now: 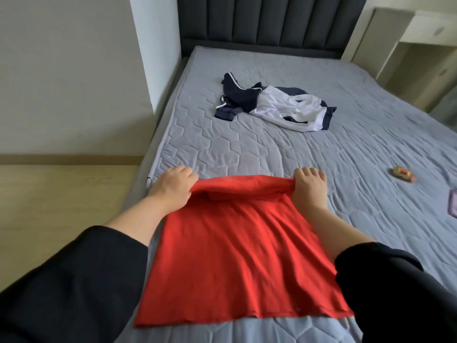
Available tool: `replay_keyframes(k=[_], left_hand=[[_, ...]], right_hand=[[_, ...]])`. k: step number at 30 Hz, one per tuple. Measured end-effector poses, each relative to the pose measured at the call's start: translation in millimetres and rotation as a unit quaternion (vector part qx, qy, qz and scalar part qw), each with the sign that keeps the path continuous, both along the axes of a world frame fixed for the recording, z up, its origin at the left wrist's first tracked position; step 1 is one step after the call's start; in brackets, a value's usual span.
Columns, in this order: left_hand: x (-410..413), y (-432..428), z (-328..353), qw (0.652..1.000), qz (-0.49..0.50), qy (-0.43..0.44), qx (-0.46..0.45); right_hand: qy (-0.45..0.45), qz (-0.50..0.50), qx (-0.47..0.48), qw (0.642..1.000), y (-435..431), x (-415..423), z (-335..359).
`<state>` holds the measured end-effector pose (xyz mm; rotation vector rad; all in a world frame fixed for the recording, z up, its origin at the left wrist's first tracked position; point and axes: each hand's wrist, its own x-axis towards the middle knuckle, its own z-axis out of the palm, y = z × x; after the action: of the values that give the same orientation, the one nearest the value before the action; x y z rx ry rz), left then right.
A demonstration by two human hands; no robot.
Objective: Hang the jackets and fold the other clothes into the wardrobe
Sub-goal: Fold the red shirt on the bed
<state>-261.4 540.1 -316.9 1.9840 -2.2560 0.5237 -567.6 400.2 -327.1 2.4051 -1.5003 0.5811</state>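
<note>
Red top [235,256] flat on bed [272,149]; left hand [173,188] & right hand [309,185] each pinch a far corner. Thin, floppy, light, prob wrinkles easily; corner grips suit folding.

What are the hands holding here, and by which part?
Both hands, left hand and right hand, grip the red garment at the two far corners of its folded-over far edge.
</note>
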Motion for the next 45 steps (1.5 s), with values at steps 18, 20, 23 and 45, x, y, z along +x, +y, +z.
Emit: replay_keyframes(k=[18, 20, 23, 45], left_hand=[[-35.0, 23.6, -53.0, 0.980, 0.018, 0.087, 0.178], [-52.6, 8.6, -48.0, 0.980, 0.009, 0.193, 0.057], [-75.4, -17.1, -43.8, 0.983, 0.029, 0.182, -0.005], [-22.7, -24.2, -85.4, 0.965, 0.215, 0.149, 0.014]], right_hand=[[0.026, 0.028, 0.275, 0.961, 39.2, -48.7, -56.4], [-0.093, 0.037, 0.211, 0.972, 38.5, -41.8, -51.5], [-0.178, 0.034, 0.100, 0.978, 29.7, -23.1, -45.3], [-0.038, -0.170, 0.186, 0.967, -48.7, -2.4, -66.4]])
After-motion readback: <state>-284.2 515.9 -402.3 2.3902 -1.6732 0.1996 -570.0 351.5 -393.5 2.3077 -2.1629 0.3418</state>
